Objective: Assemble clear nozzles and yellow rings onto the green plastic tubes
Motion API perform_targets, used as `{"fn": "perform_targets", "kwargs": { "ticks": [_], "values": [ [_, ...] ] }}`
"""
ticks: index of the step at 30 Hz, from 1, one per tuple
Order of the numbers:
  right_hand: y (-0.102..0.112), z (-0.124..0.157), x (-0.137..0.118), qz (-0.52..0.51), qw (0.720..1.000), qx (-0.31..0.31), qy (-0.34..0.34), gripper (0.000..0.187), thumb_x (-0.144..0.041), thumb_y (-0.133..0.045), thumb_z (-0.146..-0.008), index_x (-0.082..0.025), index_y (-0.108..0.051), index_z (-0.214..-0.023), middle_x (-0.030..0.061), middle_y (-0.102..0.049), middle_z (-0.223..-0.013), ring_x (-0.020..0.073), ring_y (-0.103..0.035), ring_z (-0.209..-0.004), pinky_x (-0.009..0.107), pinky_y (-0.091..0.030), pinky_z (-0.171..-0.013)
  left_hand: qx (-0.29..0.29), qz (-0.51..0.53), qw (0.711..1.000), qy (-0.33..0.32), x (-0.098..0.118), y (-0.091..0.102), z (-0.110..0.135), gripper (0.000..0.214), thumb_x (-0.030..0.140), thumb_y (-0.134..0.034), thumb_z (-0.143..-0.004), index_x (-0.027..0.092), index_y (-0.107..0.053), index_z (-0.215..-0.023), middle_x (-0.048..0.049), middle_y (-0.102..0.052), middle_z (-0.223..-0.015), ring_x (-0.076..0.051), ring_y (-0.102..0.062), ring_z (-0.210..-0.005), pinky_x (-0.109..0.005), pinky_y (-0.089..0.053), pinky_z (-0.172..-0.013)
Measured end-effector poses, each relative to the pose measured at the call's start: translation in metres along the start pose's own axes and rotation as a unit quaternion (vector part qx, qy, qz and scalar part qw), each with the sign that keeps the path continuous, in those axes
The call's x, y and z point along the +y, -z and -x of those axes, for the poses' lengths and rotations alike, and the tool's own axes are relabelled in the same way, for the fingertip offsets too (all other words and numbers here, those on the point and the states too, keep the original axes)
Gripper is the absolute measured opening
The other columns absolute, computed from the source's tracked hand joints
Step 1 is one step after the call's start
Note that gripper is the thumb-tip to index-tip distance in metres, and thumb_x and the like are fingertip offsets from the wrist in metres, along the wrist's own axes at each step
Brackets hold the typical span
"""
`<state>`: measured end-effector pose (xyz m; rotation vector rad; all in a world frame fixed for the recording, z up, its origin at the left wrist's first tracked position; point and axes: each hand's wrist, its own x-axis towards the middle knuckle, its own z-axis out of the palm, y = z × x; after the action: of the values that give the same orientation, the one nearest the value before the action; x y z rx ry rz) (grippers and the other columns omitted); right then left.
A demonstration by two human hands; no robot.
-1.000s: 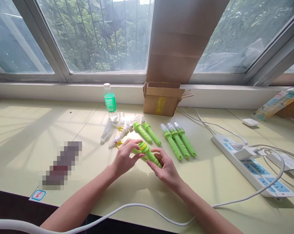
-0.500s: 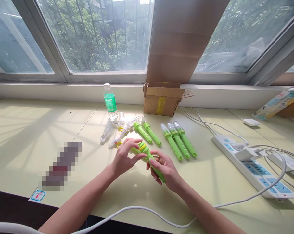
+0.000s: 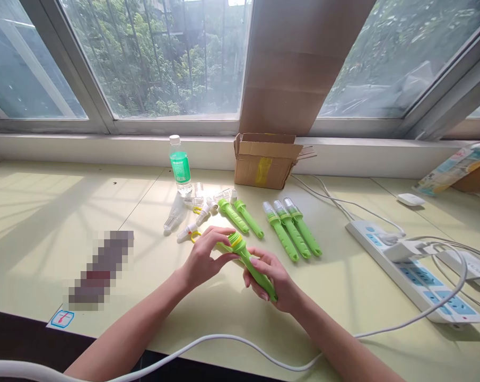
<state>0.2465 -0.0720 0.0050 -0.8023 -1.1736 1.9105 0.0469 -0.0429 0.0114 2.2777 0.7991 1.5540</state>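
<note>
My right hand (image 3: pixel 273 276) is wrapped round a green plastic handle (image 3: pixel 259 276), which lies slanted with its threaded end up and to the left. A yellow ring (image 3: pixel 235 240) circles that end below the threads. The fingers and thumb of my left hand (image 3: pixel 208 257) are closed at the threaded end, next to the ring. Part of a green piece shows behind these fingers; what it is I cannot make out. Just beyond lie two loose green handles (image 3: pixel 240 217), several white-and-clear lamp pieces (image 3: pixel 187 232) and clear caps (image 3: pixel 175 218). Three capped green sticks (image 3: pixel 291 231) lie side by side on the right.
A bottle with a green label (image 3: pixel 180 167) and an open cardboard box (image 3: pixel 263 162) stand near the window sill. On the right is a white power strip (image 3: pixel 415 276) with plugs and cables. A white cable (image 3: pixel 224 337) crosses the table's front edge.
The green handle and my right hand have shifted slightly right and down. My left hand has stayed almost in place at the threaded end.
</note>
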Motion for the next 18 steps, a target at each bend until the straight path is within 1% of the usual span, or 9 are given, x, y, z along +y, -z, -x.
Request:
{"fn": "perform_targets", "kwargs": {
  "ticks": [3, 5, 7, 10, 14, 16, 18],
  "values": [
    [-0.0018, -0.0003, -0.0004, 0.005, 1.000, 0.002, -0.009, 0.031, -0.035, -0.063, -0.087, -0.019, -0.053, -0.110, 0.0041, -0.071, -0.068, 0.0025, -0.034, -0.027, 0.015, -0.018, -0.029, 0.008, -0.003, 1.000, 0.008, -0.0005, -0.0010, 0.0008, 0.024, 0.016, -0.074, -0.077, 0.019, -0.054, -0.089, -0.0098, -0.069, -0.109, -0.021, -0.064, -0.100, -0.038, -0.055, -0.082],
    [-0.0020, -0.0009, -0.0006, 0.004, 1.000, 0.010, -0.017, 0.030, -0.033, -0.066, -0.085, -0.020, -0.052, -0.108, 0.0038, -0.071, -0.070, 0.0024, -0.034, -0.027, 0.015, -0.018, -0.028, 0.014, -0.007, 1.000, 0.011, -0.0005, -0.0016, 0.0011, 0.024, 0.016, -0.075, -0.077, 0.019, -0.054, -0.088, -0.0094, -0.069, -0.108, -0.021, -0.065, -0.100, -0.038, -0.055, -0.082],
    [-0.0011, -0.0016, -0.0008, 0.000, 1.000, 0.019, -0.014, 0.026, -0.034, -0.067, -0.085, -0.020, -0.053, -0.102, 0.0032, -0.071, -0.072, 0.0033, -0.037, -0.027, 0.015, -0.019, -0.027, 0.021, -0.010, 1.000, 0.012, 0.0000, -0.0020, 0.0011, 0.024, 0.016, -0.075, -0.077, 0.019, -0.054, -0.087, -0.0090, -0.070, -0.108, -0.021, -0.065, -0.100, -0.037, -0.056, -0.082],
    [0.0003, -0.0025, -0.0015, -0.002, 1.000, 0.029, 0.002, 0.025, -0.037, -0.067, -0.084, -0.019, -0.057, -0.097, 0.0021, -0.068, -0.072, 0.0058, -0.045, -0.032, 0.016, -0.023, -0.027, 0.028, -0.011, 0.999, 0.011, 0.0007, -0.0020, 0.0010, 0.023, 0.018, -0.075, -0.077, 0.019, -0.055, -0.088, -0.0091, -0.069, -0.107, -0.022, -0.066, -0.101, -0.038, -0.056, -0.082],
    [-0.0009, -0.0022, -0.0045, 0.020, 0.999, 0.041, 0.021, 0.027, -0.042, -0.065, -0.086, -0.017, -0.065, -0.095, 0.0040, -0.067, -0.076, 0.0082, -0.054, -0.047, 0.019, -0.035, -0.039, 0.014, -0.016, 1.000, 0.018, 0.0006, -0.0018, 0.0005, 0.021, 0.017, -0.072, -0.079, 0.019, -0.056, -0.093, -0.0104, -0.068, -0.110, -0.022, -0.065, -0.104, -0.039, -0.056, -0.084],
    [-0.0024, -0.0016, -0.0061, 0.037, 0.998, 0.039, 0.020, 0.031, -0.046, -0.062, -0.088, -0.016, -0.067, -0.094, 0.0053, -0.066, -0.079, 0.0098, -0.056, -0.053, 0.021, -0.038, -0.045, 0.006, -0.018, 1.000, 0.020, 0.0001, -0.0018, 0.0003, 0.019, 0.017, -0.070, -0.081, 0.019, -0.056, -0.094, -0.0108, -0.068, -0.110, -0.023, -0.064, -0.105, -0.039, -0.056, -0.084],
    [-0.0037, -0.0012, -0.0069, 0.049, 0.998, 0.034, 0.018, 0.034, -0.049, -0.059, -0.089, -0.016, -0.067, -0.093, 0.0054, -0.066, -0.080, 0.0107, -0.056, -0.055, 0.022, -0.038, -0.046, 0.002, -0.022, 1.000, 0.021, -0.0005, -0.0019, 0.0004, 0.016, 0.017, -0.068, -0.083, 0.019, -0.056, -0.093, -0.0109, -0.068, -0.110, -0.023, -0.064, -0.105, -0.040, -0.056, -0.084]
  ]
}}
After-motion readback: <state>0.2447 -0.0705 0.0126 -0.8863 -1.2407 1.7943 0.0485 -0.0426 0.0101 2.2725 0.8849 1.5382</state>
